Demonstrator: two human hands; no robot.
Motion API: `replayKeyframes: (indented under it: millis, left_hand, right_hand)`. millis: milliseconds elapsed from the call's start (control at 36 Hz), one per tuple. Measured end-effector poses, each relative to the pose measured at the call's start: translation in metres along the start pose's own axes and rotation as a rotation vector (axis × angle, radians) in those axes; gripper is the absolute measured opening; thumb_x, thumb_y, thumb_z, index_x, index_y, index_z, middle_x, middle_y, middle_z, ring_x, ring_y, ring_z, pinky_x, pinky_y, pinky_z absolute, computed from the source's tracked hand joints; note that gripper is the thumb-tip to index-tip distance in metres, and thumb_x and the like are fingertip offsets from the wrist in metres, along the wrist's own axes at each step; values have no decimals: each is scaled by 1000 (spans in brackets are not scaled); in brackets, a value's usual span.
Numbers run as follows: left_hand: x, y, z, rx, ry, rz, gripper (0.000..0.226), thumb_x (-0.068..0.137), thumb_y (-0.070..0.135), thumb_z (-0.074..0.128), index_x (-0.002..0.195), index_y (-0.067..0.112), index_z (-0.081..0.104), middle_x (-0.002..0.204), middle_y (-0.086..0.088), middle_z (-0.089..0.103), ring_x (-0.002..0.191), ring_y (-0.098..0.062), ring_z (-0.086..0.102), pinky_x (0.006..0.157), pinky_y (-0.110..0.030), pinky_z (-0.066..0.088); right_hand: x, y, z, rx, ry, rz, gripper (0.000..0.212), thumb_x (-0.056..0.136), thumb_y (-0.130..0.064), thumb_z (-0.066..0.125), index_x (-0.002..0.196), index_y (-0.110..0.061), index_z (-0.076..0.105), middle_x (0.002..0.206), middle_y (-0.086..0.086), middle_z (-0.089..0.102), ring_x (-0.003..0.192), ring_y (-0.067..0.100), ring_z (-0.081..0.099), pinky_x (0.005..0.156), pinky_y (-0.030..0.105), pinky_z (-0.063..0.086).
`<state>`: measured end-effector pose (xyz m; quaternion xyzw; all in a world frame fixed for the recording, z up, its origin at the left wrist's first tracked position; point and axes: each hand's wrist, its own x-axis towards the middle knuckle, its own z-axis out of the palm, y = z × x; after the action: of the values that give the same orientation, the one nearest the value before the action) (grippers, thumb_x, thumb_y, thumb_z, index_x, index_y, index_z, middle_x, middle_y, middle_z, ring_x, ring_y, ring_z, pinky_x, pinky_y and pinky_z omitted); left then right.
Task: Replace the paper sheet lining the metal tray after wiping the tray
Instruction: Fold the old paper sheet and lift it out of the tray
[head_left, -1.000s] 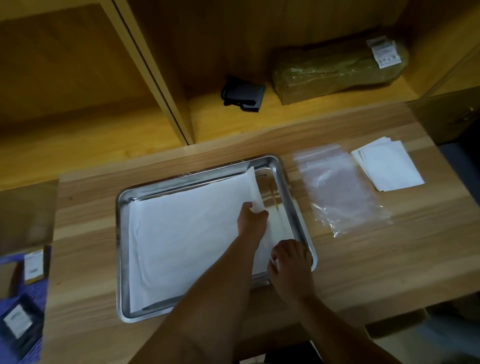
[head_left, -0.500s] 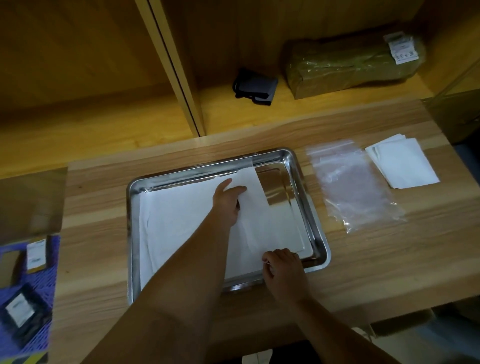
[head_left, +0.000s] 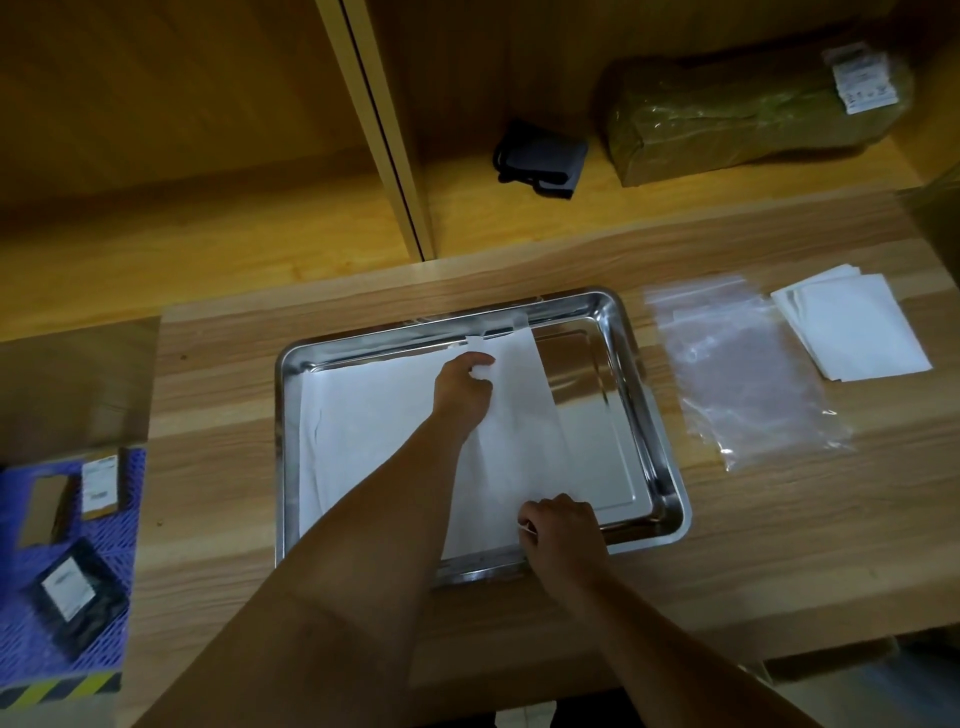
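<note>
both hands are on the sheet (head_left: 395, 431) from what i can see: my left hand (head_left: 464, 391) pinches its far edge between thumb and curled fingers, up near the far wall of the tray (head_left: 655, 431), and my right hand (head_left: 563, 527) pinches the near edge close to the tray's near rim. between the two grips the right part of the sheet is lifted and folded over toward the left, so it lies diagonally across the rest of the paper, which is flat on the tray floor. to the right of the fold the tray's bare metal bottom shows. the tray sits on the table (head_left: 218, 395). right of it lies a clear bag (head_left: 748, 374), and beyond that a small stack of white sheets (head_left: 852, 327). on the shelf behind sit a dark pouch (head_left: 540, 158) and a wrapped green bundle (head_left: 748, 124).
</note>
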<state>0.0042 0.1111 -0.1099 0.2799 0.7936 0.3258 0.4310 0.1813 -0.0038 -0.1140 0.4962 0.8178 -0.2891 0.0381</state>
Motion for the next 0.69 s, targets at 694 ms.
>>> replayKeyframes:
  millis: [694]
  left_hand:
    - [21,-3,-5,-256,120,-200,62,85,5,71,136,24,43,129,-11,60,106,-26,59,87,-33,50]
  right_hand:
    - [35,36,-25,211,234,521,25,85,-34,68,100,-17,59,97,2,60,86,17,60,78,37,57]
